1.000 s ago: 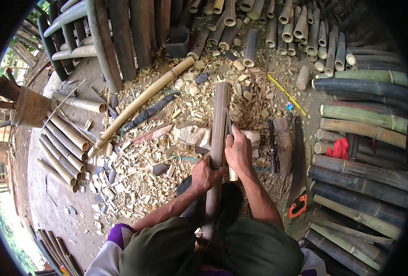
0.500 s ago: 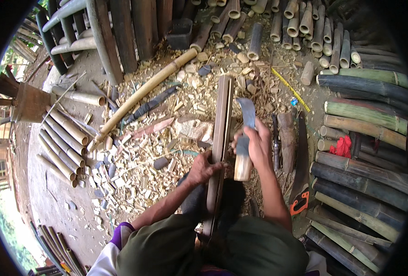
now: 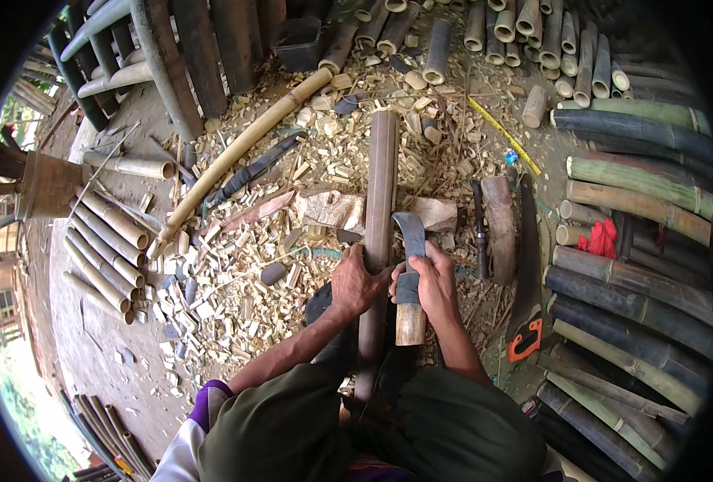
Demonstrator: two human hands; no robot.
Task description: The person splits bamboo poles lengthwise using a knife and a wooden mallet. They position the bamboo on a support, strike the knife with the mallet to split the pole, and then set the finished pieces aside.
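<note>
A long brown bamboo pole (image 3: 380, 177) runs away from between my knees and lies across a rough, chipped wood block (image 3: 328, 210). My left hand (image 3: 360, 281) is closed round the pole about halfway along, its fingers partly hidden behind it. Just to the right, my right hand (image 3: 434, 281) grips a hooked-blade knife (image 3: 410, 233). The knife has a dark binding and a pale wooden handle (image 3: 409, 323) whose butt points toward me. Its blade points away from me, close against the right side of the pole. The fingers of both hands nearly meet there.
Wood chips (image 3: 244, 321) cover the ground. A handsaw (image 3: 525, 273) with an orange handle and a short log (image 3: 497, 229) lie right. Bamboo stacks line the right, with a red cloth (image 3: 601, 239) on one. A yellow measuring tape (image 3: 501, 132) and a pale bamboo pole (image 3: 244, 157) lie farther off.
The pole has turned, so the slot along its right side no longer shows. My left hand has shifted slightly up and right; my right hand has brought the knife lower and closer to the pole.
</note>
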